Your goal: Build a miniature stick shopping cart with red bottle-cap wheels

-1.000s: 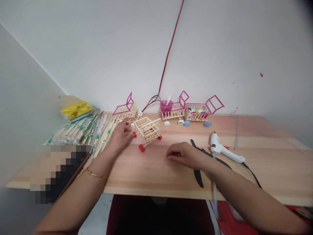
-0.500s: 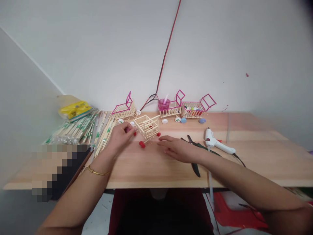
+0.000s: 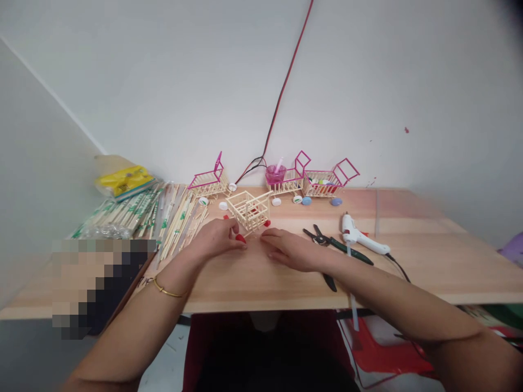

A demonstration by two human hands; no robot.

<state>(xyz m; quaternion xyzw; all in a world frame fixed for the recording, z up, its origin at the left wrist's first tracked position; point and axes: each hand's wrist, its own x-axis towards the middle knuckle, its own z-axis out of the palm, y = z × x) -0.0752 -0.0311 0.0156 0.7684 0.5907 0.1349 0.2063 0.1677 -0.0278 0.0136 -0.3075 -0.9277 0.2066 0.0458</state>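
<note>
A small cart of bare wooden sticks (image 3: 250, 208) with red cap wheels stands on the wooden table (image 3: 408, 267), just beyond both hands. My left hand (image 3: 216, 239) rests in front of it with its fingers curled round a red cap wheel (image 3: 241, 238) at the cart's near corner. My right hand (image 3: 292, 249) lies low on the table just right of that wheel, fingers stretched toward it, holding nothing that I can see.
Three stick carts with pink frames (image 3: 208, 182) (image 3: 291, 178) (image 3: 330, 181) stand along the wall. Bundles of wooden sticks (image 3: 134, 215) and a yellow packet (image 3: 122, 181) lie at left. Pliers (image 3: 333, 250) and a white glue gun (image 3: 359, 235) lie at right.
My left hand has slid from the cart's left side to its near red wheel. My right hand has come in from the right to meet it. The view shifted slightly.
</note>
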